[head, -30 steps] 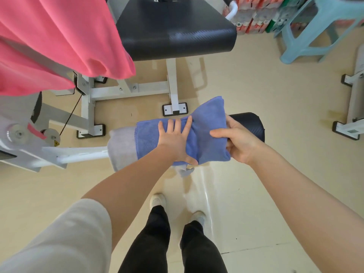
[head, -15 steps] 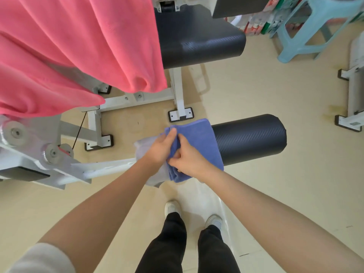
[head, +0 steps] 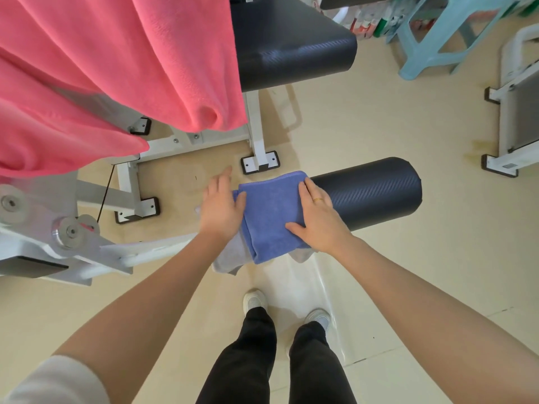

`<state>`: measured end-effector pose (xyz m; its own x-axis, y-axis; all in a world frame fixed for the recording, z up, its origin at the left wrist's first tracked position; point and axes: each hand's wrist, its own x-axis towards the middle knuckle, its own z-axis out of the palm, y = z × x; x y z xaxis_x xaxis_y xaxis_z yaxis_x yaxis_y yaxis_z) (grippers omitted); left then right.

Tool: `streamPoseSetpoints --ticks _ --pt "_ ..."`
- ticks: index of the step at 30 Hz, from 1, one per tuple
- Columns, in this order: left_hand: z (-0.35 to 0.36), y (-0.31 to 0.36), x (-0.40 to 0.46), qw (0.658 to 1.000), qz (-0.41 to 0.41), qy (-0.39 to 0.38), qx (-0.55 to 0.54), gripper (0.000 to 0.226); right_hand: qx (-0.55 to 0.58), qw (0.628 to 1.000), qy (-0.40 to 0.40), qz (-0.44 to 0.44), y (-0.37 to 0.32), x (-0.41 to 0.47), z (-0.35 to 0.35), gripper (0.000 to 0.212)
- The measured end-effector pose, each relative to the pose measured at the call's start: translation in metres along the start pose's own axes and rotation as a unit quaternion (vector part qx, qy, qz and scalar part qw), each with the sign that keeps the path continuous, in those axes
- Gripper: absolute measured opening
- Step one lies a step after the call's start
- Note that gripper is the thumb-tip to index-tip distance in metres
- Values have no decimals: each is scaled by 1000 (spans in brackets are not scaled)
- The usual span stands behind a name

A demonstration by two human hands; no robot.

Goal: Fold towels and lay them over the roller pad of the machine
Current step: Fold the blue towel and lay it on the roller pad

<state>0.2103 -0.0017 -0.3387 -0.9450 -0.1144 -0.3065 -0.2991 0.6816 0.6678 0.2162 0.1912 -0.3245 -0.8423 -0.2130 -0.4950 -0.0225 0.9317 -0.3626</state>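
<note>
A folded blue towel (head: 271, 217) lies draped over the left end of the black roller pad (head: 370, 193). Beneath it a grey towel (head: 233, 255) pokes out at the lower left and lower right. My left hand (head: 220, 207) rests flat on the blue towel's left edge, fingers spread. My right hand (head: 316, 218) presses flat on its right edge, fingers apart, a ring on one finger. Neither hand grips the cloth.
A large pink towel (head: 116, 71) hangs over the white machine frame (head: 128, 182) at the upper left. A black padded seat (head: 291, 48) is behind the roller. A light blue plastic stool (head: 431, 39) stands upper right. Another white frame (head: 513, 112) is at the right edge. My feet stand below the roller.
The blue towel went from spread wide to folded narrower on the roller. Both hands moved from pinching its left edge to lying flat on either side of it.
</note>
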Motion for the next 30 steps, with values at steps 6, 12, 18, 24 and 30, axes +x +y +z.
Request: streamPoseSetpoints --ticks 6,12,18,24,30 --pt "31 2 -25 907 251 -125 313 103 147 988 35 39 -8 1 -2 81" --pt "26 -21 -28 905 183 -117 367 136 280 950 104 89 2 -2 -10 72" --pt "19 -12 -33 942 5 -193 274 131 426 891 26 152 3 -6 -28 22" --pt "0 59 -18 983 4 -185 14 83 505 856 -24 107 21 -27 -68 36" --pt "54 152 2 934 -101 -239 -247 56 634 769 -16 76 96 -42 -119 40"
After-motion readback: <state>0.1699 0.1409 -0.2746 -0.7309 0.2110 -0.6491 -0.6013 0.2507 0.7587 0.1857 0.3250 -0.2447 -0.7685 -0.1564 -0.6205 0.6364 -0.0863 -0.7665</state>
